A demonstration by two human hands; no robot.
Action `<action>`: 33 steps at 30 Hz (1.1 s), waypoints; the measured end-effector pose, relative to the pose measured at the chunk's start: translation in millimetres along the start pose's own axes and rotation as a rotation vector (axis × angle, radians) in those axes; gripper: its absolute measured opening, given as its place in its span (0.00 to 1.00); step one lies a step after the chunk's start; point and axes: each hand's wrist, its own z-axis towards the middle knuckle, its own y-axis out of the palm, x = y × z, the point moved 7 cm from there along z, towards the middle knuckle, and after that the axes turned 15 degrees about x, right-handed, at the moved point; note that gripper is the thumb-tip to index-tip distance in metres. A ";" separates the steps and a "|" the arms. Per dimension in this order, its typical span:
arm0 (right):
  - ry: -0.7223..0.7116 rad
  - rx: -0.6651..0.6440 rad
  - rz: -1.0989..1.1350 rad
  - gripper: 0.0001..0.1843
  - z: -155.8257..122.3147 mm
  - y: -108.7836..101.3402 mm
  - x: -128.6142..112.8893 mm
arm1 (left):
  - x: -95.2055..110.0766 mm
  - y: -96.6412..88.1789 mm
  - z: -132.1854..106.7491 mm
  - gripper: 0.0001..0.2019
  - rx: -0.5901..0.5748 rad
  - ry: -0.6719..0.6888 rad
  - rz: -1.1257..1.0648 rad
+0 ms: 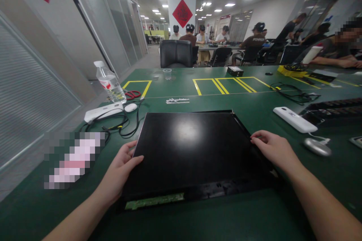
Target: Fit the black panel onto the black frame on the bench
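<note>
A black flat display panel (pixel 183 150) with a dark glossy face lies in front of me, a ceiling light reflected in it. A green circuit-board strip (pixel 154 200) shows along its near left edge. Along the right and far sides runs a thin black frame (pixel 240 124), not quite in line with the panel. My left hand (pixel 124 165) grips the panel's left edge, thumb on top and fingers partly hidden beside it. My right hand (pixel 267 144) pinches the black frame at the right edge between thumb and fingers.
Left of the panel are a water bottle (pixel 109 83), red-handled scissors (pixel 132 94), a white power bank (pixel 104 112) and black cables (pixel 124 130). Another white device (pixel 295 119) and a silver mouse (pixel 317 147) lie right. Paper scraps (pixel 177 101) lie beyond. Several people sit farther back.
</note>
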 end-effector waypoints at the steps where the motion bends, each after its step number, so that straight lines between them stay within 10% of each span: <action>1: 0.000 0.001 0.003 0.11 0.2 -0.1 0.0 | -0.7 -0.5 0.9 0.27 -0.003 0.000 -0.002; 9: -0.005 0.014 0.041 0.09 3.7 1.2 4.4 | 2.0 -1.2 -0.1 0.26 -0.037 0.039 -0.004; 20: -0.032 0.018 0.097 0.12 7.0 -1.4 8.7 | 13.4 -15.1 21.4 0.25 -0.036 0.573 0.562; 33: -0.012 0.029 0.102 0.11 3.7 -7.5 16.9 | 8.2 -8.9 20.3 0.27 0.030 0.733 0.837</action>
